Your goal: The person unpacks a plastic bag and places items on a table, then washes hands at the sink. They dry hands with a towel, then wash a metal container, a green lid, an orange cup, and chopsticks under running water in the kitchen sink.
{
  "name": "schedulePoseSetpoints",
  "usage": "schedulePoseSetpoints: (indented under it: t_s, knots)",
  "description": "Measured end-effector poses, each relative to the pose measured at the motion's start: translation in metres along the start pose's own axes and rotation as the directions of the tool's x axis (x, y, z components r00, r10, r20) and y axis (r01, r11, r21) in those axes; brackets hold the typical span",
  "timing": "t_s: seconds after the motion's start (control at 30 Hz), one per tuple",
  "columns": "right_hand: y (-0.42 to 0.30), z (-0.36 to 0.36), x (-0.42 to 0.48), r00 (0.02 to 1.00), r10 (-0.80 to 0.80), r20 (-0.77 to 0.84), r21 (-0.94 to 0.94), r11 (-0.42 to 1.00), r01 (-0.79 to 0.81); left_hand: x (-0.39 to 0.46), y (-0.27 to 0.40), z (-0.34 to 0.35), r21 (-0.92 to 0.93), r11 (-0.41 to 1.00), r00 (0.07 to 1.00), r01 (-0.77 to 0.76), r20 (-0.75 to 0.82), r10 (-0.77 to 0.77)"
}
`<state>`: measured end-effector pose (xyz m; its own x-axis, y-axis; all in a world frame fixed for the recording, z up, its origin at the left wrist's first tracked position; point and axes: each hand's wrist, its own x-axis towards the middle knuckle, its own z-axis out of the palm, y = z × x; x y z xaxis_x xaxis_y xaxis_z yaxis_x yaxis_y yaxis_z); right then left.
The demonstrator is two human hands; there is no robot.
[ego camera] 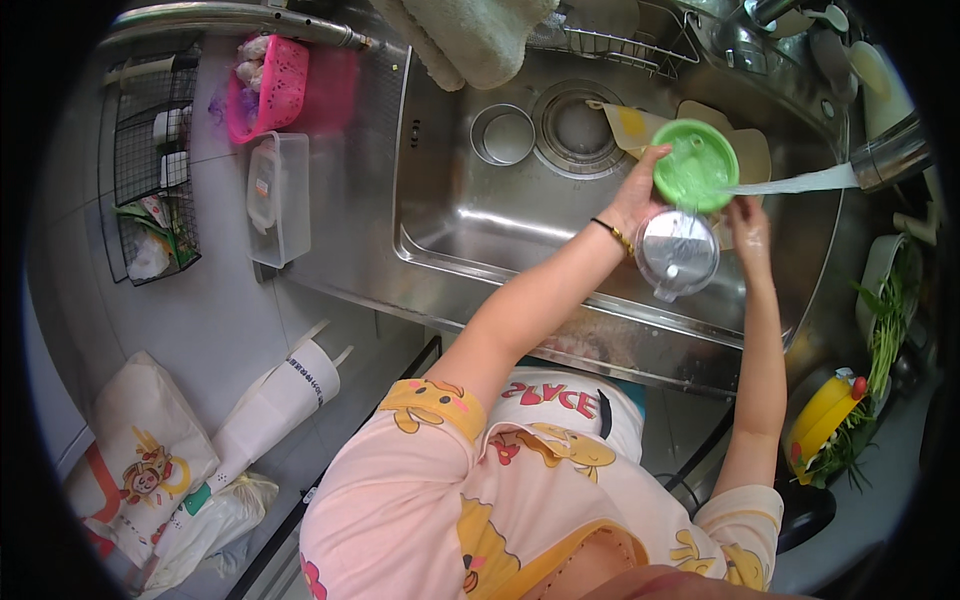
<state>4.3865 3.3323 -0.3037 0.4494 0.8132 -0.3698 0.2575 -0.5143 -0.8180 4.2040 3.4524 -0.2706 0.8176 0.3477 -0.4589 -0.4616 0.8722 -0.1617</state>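
Observation:
My left hand [637, 187] grips a round light-green plastic container [694, 165] by its left side, thumb over the rim. Water from the metal faucet [892, 154] streams into it from the right and splashes inside. Just below the container is a round clear lid [679, 255] with a small tab; whether it is joined to the container cannot be seen. My right hand [750, 232] is at the container's lower right edge, its fingertips blurred and partly hidden. Both hands are over the stainless steel sink [502, 217].
In the sink are a round metal ring or tin [502, 135], the drain [581, 127] and beige flexible sheets [742, 150]. A towel [480, 37] hangs at the back beside a wire rack [622, 45]. Leafy greens [892, 330] lie right; a pink basket [285, 86] and clear box [289, 202] stand left.

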Motion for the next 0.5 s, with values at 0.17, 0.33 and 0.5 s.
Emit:
schedulePoseSetpoints:
  t_s: [0.17,0.33,0.5]
  knots:
    - [0.053,0.062,-0.012,0.976,-0.048,0.212,-0.237,0.966,0.099,0.020,0.038,0.001,-0.001,0.991,0.981,-0.132,-0.141,0.131]
    - [0.050,0.099,-0.001,0.977,0.210,-0.033,-0.312,0.927,-0.210,-0.002,0.089,-0.013,0.263,0.920,0.934,-0.291,-0.132,0.333]
    - [-0.010,0.087,0.013,0.900,0.325,0.290,-0.120,0.946,-0.302,-0.057,0.133,-0.048,0.650,0.746,0.817,-0.144,-0.347,0.460]
